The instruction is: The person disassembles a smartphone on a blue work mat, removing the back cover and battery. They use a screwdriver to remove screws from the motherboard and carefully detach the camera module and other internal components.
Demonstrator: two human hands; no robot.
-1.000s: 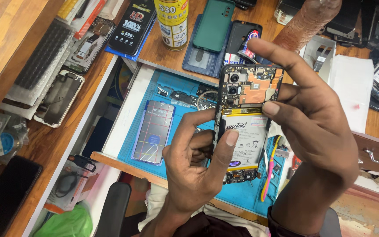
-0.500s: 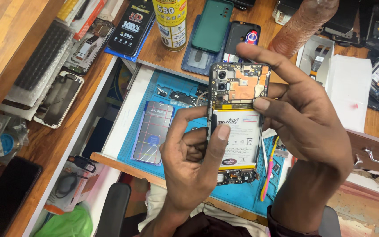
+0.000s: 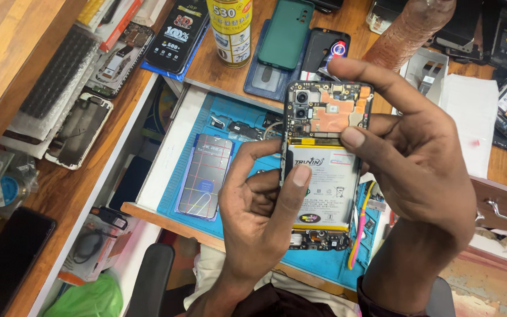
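The left hand (image 3: 259,205) grips the opened black smartphone with bare circuit board and white battery (image 3: 324,170) by its left edge, thumb on the battery, while the right hand (image 3: 418,170) pinches its right edge and top. Held upright above the blue work mat (image 3: 230,117), it looks light, stiff and fragile. It is best held by the frame edges, clear of the exposed board.

Opened phone (image 3: 325,164): up over the pull-out tray (image 3: 174,147), between both hands.
Left hand (image 3: 262,208): left of it.
Right hand (image 3: 421,167): right.
Phone back panel (image 3: 205,176): in the tray, left.
Spray can (image 3: 230,23): behind, on the desk (image 3: 218,73).
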